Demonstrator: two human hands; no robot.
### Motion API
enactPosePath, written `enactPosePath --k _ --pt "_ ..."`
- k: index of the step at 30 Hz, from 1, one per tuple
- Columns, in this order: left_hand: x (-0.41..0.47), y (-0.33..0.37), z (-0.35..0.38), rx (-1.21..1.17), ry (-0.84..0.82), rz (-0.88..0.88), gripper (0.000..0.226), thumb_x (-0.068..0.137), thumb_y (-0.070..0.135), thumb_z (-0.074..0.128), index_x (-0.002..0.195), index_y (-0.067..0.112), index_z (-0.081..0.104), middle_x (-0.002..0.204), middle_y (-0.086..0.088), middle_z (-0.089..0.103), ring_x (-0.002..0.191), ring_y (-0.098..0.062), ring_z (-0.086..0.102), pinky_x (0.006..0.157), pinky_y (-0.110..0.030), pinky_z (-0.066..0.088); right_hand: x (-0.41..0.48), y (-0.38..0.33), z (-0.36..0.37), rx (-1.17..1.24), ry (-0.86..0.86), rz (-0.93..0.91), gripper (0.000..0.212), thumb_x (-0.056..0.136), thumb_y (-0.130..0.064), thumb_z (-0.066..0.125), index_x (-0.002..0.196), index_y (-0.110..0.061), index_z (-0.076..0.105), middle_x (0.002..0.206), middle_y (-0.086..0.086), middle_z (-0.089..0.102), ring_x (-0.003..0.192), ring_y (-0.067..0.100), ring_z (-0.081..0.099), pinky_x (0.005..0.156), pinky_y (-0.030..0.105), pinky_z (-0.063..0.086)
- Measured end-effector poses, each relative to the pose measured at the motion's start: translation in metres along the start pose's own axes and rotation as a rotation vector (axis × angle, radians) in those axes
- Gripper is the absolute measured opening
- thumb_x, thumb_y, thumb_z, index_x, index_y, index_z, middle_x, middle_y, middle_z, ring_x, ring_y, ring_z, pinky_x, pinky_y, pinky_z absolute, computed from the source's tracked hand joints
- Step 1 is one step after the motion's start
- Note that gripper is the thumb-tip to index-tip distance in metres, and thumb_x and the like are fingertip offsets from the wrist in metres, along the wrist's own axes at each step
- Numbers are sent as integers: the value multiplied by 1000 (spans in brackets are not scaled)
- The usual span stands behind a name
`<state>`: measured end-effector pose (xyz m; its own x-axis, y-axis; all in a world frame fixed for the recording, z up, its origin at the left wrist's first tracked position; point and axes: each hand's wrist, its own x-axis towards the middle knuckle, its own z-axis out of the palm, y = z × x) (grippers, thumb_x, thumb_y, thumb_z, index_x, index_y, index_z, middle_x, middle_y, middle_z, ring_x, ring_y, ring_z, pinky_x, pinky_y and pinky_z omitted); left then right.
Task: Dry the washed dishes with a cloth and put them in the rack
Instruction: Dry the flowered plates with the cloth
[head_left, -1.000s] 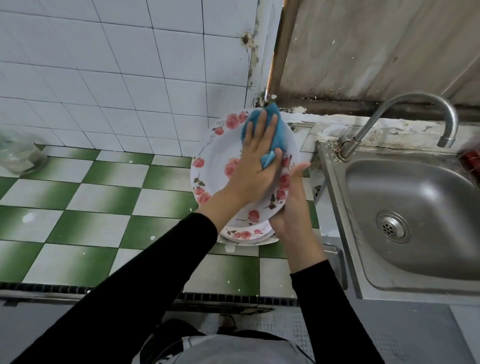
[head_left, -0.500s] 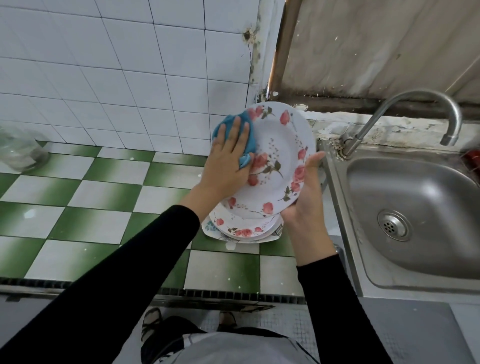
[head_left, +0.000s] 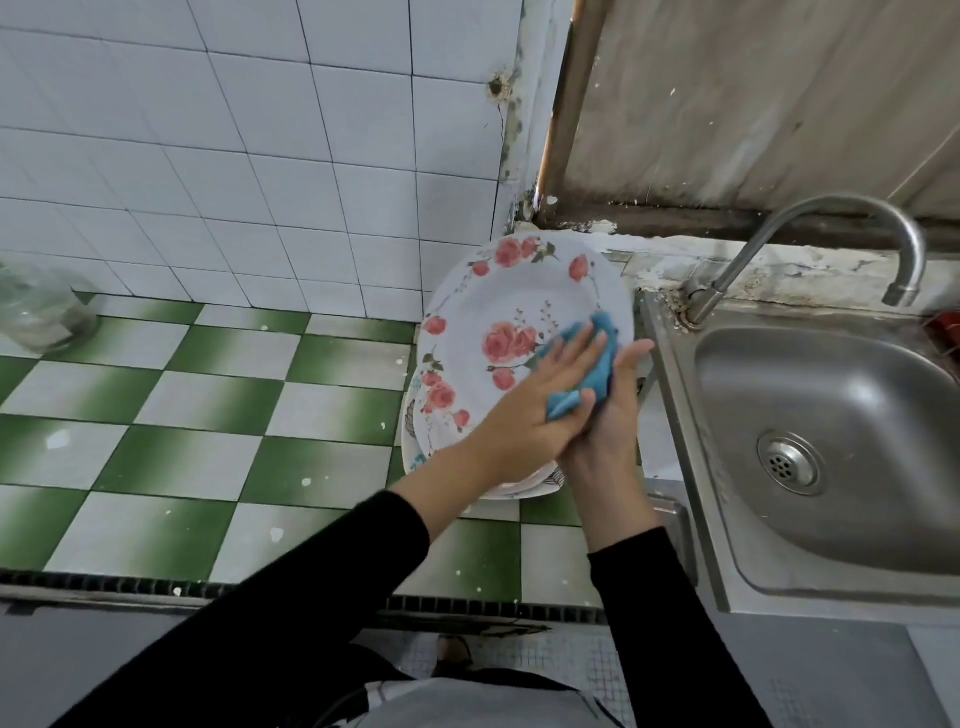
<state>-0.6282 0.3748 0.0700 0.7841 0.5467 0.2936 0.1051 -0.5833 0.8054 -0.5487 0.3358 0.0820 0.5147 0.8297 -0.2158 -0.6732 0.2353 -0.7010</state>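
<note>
One flowered plate (head_left: 498, 306) is being held tilted above a small stack of plates (head_left: 519, 486) on the checkered counter (head_left: 208, 405), beside one sink (head_left: 831, 405). One blue cloth (head_left: 597, 364) is sitting at its right side, having crossed from the upper left. The left hand (head_left: 530, 415) is pressing it flat-fingered. The right hand (head_left: 608, 431) is gripping the plate's right rim.

Single head-worn view, looking steeply down and forward, close over tiled counter (head_left: 208, 395) and sink (head_left: 831, 395)
</note>
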Motion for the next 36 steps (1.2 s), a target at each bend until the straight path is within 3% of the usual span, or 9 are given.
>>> enactPosePath --k 4,9,12,15,18,22,27,32,36 --pt "36 -42 -31 464 113 -34 66 101 40 20 154 9 -3 162 -9 -12 149 -27 -17 122 -47 -6 -5 5 6 72 -129 72 64 84 -63 40 116 -20 74 125 14 69 117 31 66 101 47 52" --pt "12 -81 -45 831 -177 -236 68 99 48 16 152 19 -15 163 -3 -16 147 -25 -23 122 -42 -6 5 -9 -9 96 -172 51 76 78 -68 51 136 -19 61 137 14 62 125 38 59 103 59 47" --pt "-16 -73 -25 633 -302 -234 59 105 40 22 156 18 1 164 0 -3 148 -14 -16 121 -31 -11 11 -9 -21 -3 -89 10 107 63 -73 75 148 -15 45 145 17 54 132 41 52 109 65 38" --pt "-34 -48 -10 320 -272 -227 51 107 36 26 156 21 19 162 6 14 142 1 0 116 -19 -7 11 -9 -23 -41 11 -1 110 59 -74 78 147 -17 47 142 15 57 128 39 56 106 63 44" --pt "-44 -25 5 184 -140 -102 54 104 35 43 153 20 28 157 4 31 143 -5 21 117 -22 12 10 -10 -18 -62 148 -1 96 65 -77 68 141 -21 53 129 9 68 117 35 66 92 54 56" --pt "-41 -32 2 385 -38 62 70 86 24 72 147 15 38 144 -3 51 129 -21 47 109 -26 33 13 -13 -12 -11 134 80 61 93 -69 41 128 -23 61 117 8 74 103 31 72 82 49 61" --pt "-40 -41 -11 494 209 125 53 71 11 82 122 8 64 103 -8 72 86 -24 67 73 -33 57 12 -16 -7 -65 93 101 67 82 -70 47 126 -21 60 125 14 67 116 34 65 101 56 50" --pt "-34 -36 -32 46 497 -127 30 89 16 69 118 22 62 89 2 68 66 -7 60 55 -31 56 12 -12 -18 -266 209 121 66 94 -65 42 148 -26 42 142 8 48 135 28 46 112 52 38" --pt "-31 -27 -51 -731 637 -446 22 86 5 69 103 19 67 104 -4 72 100 -22 67 85 -37 58 7 1 -28 -351 233 194 59 105 -52 35 151 -15 38 137 7 54 121 20 55 100 40 45"
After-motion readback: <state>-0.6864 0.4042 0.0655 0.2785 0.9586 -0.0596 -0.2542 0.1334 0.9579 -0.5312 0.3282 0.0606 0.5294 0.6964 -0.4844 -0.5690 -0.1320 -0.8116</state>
